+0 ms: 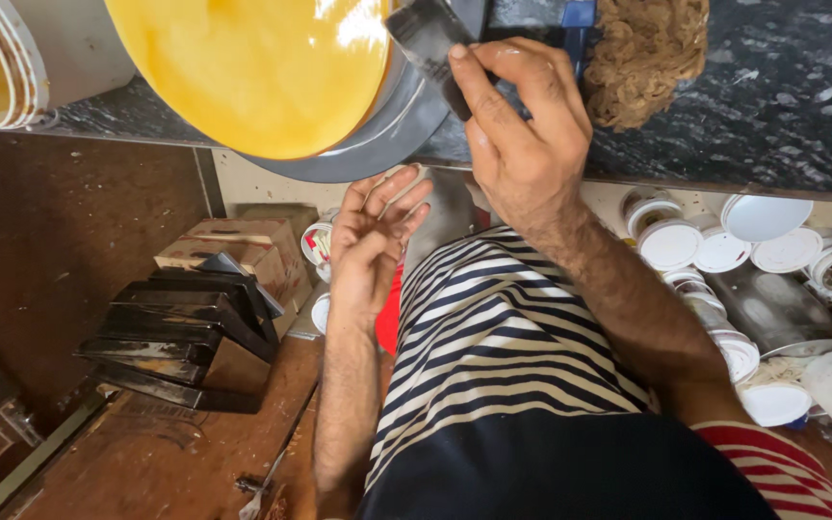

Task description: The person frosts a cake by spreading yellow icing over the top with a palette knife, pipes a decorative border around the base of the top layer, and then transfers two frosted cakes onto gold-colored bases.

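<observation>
Above your left hand, yellow-coated disc cut off by the top edge, dark tool in your right hand partly hidden by fingers, its top end cropped, perhaps a scraper, white bucket far left cropped.

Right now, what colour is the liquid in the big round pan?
Yellow-orange, glossy liquid in the grey pan; seen best in the head view.

The dark flat scraper is a rectangular black blade with a greyish, worn sheen, tilted diagonally with its upper end toward the top of the view. It lies against the grey rim of the round tray, just beside the glossy yellow-orange layer that fills the tray. Its lower end is hidden under gripping fingers.
</observation>
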